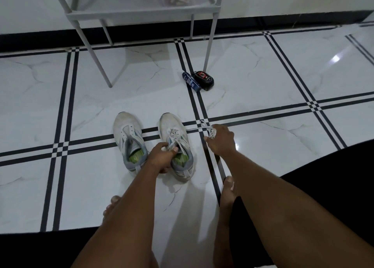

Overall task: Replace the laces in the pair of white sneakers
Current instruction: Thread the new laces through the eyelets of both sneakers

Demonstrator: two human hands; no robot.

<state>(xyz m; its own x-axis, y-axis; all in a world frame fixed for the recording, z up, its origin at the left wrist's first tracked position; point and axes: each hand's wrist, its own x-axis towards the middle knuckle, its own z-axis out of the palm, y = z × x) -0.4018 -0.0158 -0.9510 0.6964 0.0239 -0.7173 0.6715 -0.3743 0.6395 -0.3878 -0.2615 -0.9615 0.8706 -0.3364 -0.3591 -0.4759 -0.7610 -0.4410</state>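
Two white sneakers with grey collars and green insoles stand side by side on the tiled floor, toes pointing away. The left sneaker (127, 134) has no lace in its eyelets. My left hand (162, 158) grips the tongue and collar of the right sneaker (174, 130). A white lace (197, 128) runs from that shoe's eyelets out to the right, stretched taut. My right hand (220, 139) holds the lace, its fingers curled round it just right of the shoe.
A blue packet (191, 81) and a black packet with a red mark (203, 79) lie on the floor beyond the shoes. A grey metal shelf rack (141, 11) stands at the back by the wall. My bare feet (227, 191) rest near the shoes.
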